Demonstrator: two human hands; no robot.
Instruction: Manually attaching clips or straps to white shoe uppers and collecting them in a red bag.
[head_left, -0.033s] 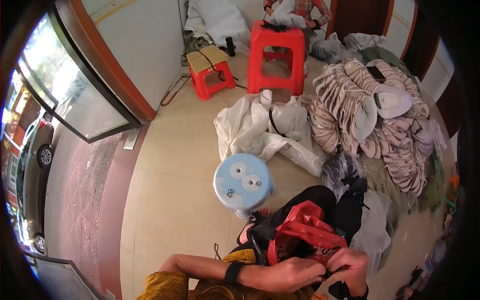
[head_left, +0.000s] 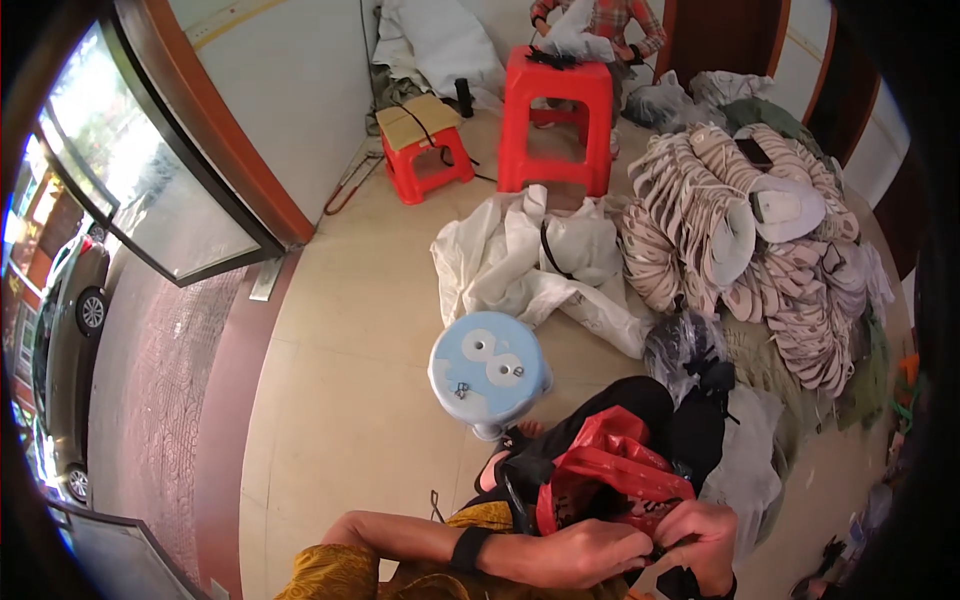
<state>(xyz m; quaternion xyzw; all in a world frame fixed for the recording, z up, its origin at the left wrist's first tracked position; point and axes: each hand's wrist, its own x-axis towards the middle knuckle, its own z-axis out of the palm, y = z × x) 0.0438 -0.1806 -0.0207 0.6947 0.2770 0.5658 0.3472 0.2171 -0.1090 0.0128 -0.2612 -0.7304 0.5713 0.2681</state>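
Observation:
My left hand (head_left: 590,553) and my right hand (head_left: 702,540) meet low in the picture, above my lap. Both have their fingers pinched together at a small dark piece, mostly hidden by the fingers, whose kind I cannot make out. Just beyond them a crumpled red plastic bag (head_left: 610,455) lies open on my dark-trousered legs, with dark contents inside. A black band (head_left: 468,548) circles my left wrist. Ahead of my knees stands a round light-blue stool (head_left: 495,402), with a few small metal pieces on its top.
White sacking (head_left: 490,270) lies on the floor beyond the stool. Bundled pale pink and white curved pieces (head_left: 690,190) are heaped at right, a dark phone-like slab (head_left: 755,152) on them. Farther back are a tall red stool (head_left: 555,87), a low red stool (head_left: 430,183) and another person (head_left: 640,30).
The surroundings sit slightly lower in the picture. My hands keep almost the same place and pinch.

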